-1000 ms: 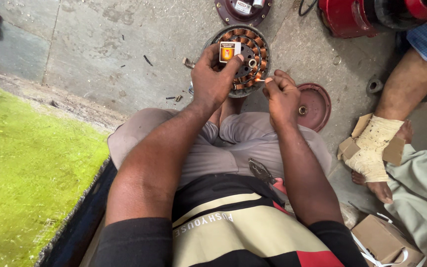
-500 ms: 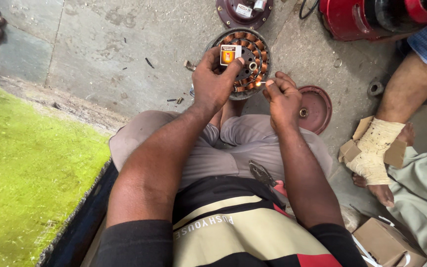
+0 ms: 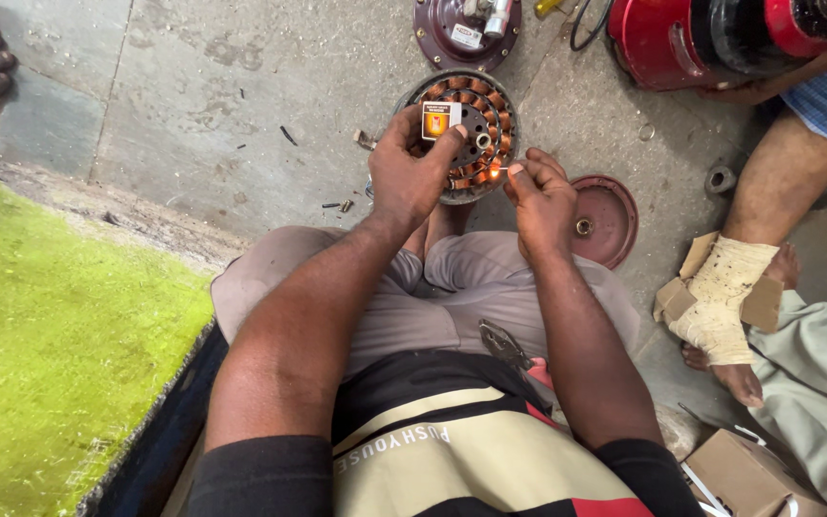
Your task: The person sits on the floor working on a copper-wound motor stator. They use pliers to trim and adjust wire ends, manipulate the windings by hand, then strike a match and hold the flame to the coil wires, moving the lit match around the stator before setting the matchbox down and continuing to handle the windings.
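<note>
My left hand [image 3: 412, 170] pinches a small orange and white matchbox [image 3: 439, 120] above a round motor stator with copper coils [image 3: 485, 115] that rests on the concrete floor. My right hand [image 3: 540, 196] holds a thin match [image 3: 502, 171] whose tip shows a small flame, close to the stator's near rim. Both forearms reach forward over my bent knees in grey trousers.
A maroon round cover [image 3: 607, 218] lies right of my right hand, another maroon cover [image 3: 466, 29] lies beyond the stator. A red machine [image 3: 701, 38] stands far right. Another person's bandaged foot [image 3: 720, 306] rests on cardboard. Green mat [image 3: 40, 364] at left. Pliers [image 3: 504, 345] on my lap.
The match tip now carries a small flame near the stator rim. Both hands stay in nearly the same place above the stator.
</note>
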A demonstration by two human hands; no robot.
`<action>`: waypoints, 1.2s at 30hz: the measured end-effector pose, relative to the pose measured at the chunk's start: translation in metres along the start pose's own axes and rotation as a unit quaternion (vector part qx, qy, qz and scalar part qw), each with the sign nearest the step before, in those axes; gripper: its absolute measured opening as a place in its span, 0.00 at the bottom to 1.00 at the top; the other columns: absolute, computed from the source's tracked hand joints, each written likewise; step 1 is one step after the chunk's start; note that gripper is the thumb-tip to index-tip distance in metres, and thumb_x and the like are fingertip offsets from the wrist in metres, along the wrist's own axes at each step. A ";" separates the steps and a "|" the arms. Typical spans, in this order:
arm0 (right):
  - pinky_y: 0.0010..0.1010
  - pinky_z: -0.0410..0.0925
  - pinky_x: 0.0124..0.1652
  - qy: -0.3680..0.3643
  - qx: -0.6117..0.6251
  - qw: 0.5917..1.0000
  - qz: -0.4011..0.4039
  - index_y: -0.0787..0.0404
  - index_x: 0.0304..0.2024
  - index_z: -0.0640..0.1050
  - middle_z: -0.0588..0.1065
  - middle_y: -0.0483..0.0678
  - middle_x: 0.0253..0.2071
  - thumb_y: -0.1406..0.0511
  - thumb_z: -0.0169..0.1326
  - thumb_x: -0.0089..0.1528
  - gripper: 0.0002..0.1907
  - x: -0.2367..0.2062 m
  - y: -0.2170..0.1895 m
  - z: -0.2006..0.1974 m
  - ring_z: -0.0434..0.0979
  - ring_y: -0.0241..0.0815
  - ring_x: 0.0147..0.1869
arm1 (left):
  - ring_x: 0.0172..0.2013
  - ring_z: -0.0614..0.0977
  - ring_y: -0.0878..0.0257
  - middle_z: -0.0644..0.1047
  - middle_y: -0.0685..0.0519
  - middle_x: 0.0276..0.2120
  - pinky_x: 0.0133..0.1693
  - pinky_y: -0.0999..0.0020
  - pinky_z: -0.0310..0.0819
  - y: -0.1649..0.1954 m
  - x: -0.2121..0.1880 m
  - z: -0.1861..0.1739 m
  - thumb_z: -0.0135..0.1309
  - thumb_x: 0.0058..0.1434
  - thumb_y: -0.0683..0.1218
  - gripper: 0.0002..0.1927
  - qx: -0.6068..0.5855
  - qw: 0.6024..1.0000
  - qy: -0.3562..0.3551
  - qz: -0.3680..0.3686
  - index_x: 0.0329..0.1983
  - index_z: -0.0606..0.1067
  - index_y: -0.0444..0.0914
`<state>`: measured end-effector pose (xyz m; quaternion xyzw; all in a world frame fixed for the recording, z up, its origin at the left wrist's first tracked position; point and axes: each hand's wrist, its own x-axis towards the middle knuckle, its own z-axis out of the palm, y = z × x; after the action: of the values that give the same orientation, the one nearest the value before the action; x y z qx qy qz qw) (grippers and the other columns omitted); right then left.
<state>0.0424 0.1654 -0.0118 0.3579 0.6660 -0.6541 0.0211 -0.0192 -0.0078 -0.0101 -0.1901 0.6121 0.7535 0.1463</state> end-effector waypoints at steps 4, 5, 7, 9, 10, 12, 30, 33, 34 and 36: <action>0.27 0.74 0.47 0.001 -0.006 1.000 0.003 0.71 0.42 0.81 0.65 0.43 0.66 0.69 0.58 0.65 0.08 -0.001 0.000 0.000 0.76 0.35 0.54 | 0.47 0.85 0.61 0.82 0.43 0.47 0.50 0.68 0.80 0.001 -0.001 -0.001 0.63 0.59 0.44 0.28 0.009 1.000 0.001 -0.002 0.59 0.71 0.25; 0.27 0.74 0.47 0.002 -0.009 1.000 0.003 0.70 0.42 0.81 0.65 0.44 0.66 0.68 0.58 0.65 0.08 -0.001 0.000 0.000 0.76 0.35 0.54 | 0.47 0.85 0.61 0.82 0.43 0.47 0.50 0.68 0.80 0.002 -0.001 -0.001 0.63 0.59 0.44 0.28 0.004 1.000 0.001 -0.002 0.59 0.71 0.25; 0.29 0.75 0.47 0.011 0.006 1.000 0.007 0.69 0.43 0.80 0.69 0.43 0.62 0.68 0.58 0.65 0.08 -0.001 0.000 0.000 0.77 0.35 0.53 | 0.47 0.85 0.61 0.82 0.43 0.47 0.50 0.68 0.80 0.003 -0.001 0.000 0.64 0.59 0.44 0.28 0.002 1.000 0.001 -0.003 0.59 0.71 0.25; 0.29 0.76 0.47 0.016 0.017 1.000 0.020 0.68 0.45 0.80 0.73 0.44 0.56 0.68 0.57 0.65 0.09 -0.002 0.001 0.000 0.77 0.34 0.51 | 0.46 0.85 0.61 0.82 0.43 0.47 0.50 0.68 0.80 0.004 -0.001 0.000 0.64 0.59 0.44 0.28 0.009 1.000 0.003 -0.005 0.59 0.71 0.25; 0.29 0.75 0.47 0.017 0.019 0.999 0.031 0.67 0.47 0.80 0.75 0.44 0.51 0.67 0.57 0.66 0.10 -0.002 0.001 0.000 0.77 0.34 0.50 | 0.46 0.85 0.61 0.82 0.43 0.47 0.50 0.68 0.81 0.005 -0.001 0.000 0.64 0.59 0.44 0.28 0.009 1.000 0.002 -0.007 0.59 0.71 0.26; 0.30 0.75 0.47 0.013 0.023 0.999 0.039 0.66 0.49 0.79 0.78 0.45 0.46 0.67 0.57 0.67 0.10 -0.002 0.002 -0.001 0.77 0.34 0.48 | 0.46 0.85 0.61 0.82 0.43 0.47 0.50 0.68 0.81 0.005 -0.001 0.000 0.63 0.59 0.44 0.28 0.009 1.000 0.001 -0.009 0.59 0.71 0.26; 0.40 0.76 0.52 -0.001 0.088 0.992 0.085 0.67 0.46 0.77 0.79 0.50 0.45 0.68 0.55 0.67 0.08 -0.004 0.000 0.000 0.80 0.42 0.50 | 0.47 0.85 0.62 0.82 0.42 0.48 0.50 0.68 0.80 0.006 -0.001 0.000 0.63 0.60 0.44 0.28 0.010 1.000 -0.005 -0.001 0.59 0.71 0.25; 0.43 0.76 0.53 -0.011 0.115 0.988 0.107 0.66 0.47 0.77 0.78 0.49 0.45 0.68 0.55 0.67 0.08 -0.005 0.000 -0.001 0.79 0.42 0.51 | 0.46 0.85 0.62 0.82 0.42 0.47 0.50 0.68 0.81 0.006 -0.001 0.000 0.63 0.60 0.44 0.28 0.012 1.000 -0.001 -0.005 0.59 0.71 0.26; 0.44 0.76 0.54 -0.014 0.133 0.984 0.120 0.66 0.47 0.77 0.78 0.49 0.45 0.68 0.55 0.67 0.08 -0.005 0.000 -0.001 0.78 0.42 0.51 | 0.46 0.85 0.62 0.82 0.42 0.47 0.50 0.68 0.81 0.006 -0.001 0.001 0.63 0.60 0.44 0.28 0.013 1.000 -0.001 -0.003 0.59 0.71 0.26; 0.46 0.75 0.54 -0.020 0.164 0.976 0.143 0.65 0.48 0.76 0.77 0.49 0.45 0.68 0.54 0.67 0.08 -0.004 0.000 -0.001 0.78 0.42 0.52 | 0.46 0.85 0.62 0.82 0.42 0.47 0.50 0.68 0.81 0.006 -0.001 0.000 0.64 0.60 0.45 0.27 0.017 1.000 0.000 0.001 0.59 0.71 0.26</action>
<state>0.0455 0.1643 -0.0099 0.4349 0.4910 -0.7517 0.0684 -0.0210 -0.0086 -0.0038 -0.1869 0.6249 0.7432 0.1490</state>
